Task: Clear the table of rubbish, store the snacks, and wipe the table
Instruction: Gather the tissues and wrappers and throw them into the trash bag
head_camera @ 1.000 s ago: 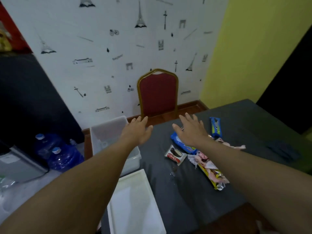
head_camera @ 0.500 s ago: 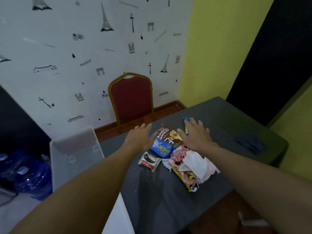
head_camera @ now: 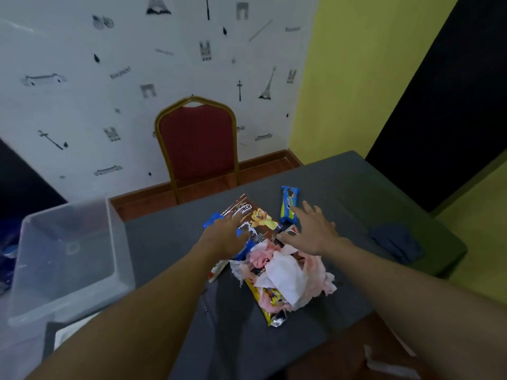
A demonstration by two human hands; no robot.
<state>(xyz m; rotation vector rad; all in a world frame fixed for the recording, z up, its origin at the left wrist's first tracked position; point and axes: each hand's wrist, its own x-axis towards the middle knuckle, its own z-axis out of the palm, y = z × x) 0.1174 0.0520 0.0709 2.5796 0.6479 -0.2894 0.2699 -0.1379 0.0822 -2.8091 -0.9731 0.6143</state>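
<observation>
**Snacks and rubbish all in one heap, this could get messy**

Both hands are out over the pile in the middle of the grey table (head_camera: 343,187). The left hand (head_camera: 223,238) lies flat on a blue packet (head_camera: 244,252), right at the edge of the brown cereal pouch (head_camera: 256,218). Its fingers look stretched out and aren't curled round anything, though they're a bit blurred. The right hand (head_camera: 312,233) has its fingers spread wide and holds nothing, with its fingertips just by the blue Oreo packet (head_camera: 289,204).

My worry is that the crumpled pink and white tissues (head_camera: 285,272) sit right on top of the snacks, and a yellow wrapper (head_camera: 270,308) pokes out from under them. If either hand just scoops, I'd guess tissue comes along with a good snack and both end up in the clear bin (head_camera: 68,259) off the left edge of the table. The other way round is just as possible, with a full packet getting binned as rubbish.

Tissues are also light and floppy, so a fast sweep could send bits off the near edge onto the floor. The yellow wrapper is the closest thing to that edge.

The dark blue cloth (head_camera: 395,244) is well apart on the right, so the wiping isn't blocked. It just has to wait until the heap is sorted.
</observation>
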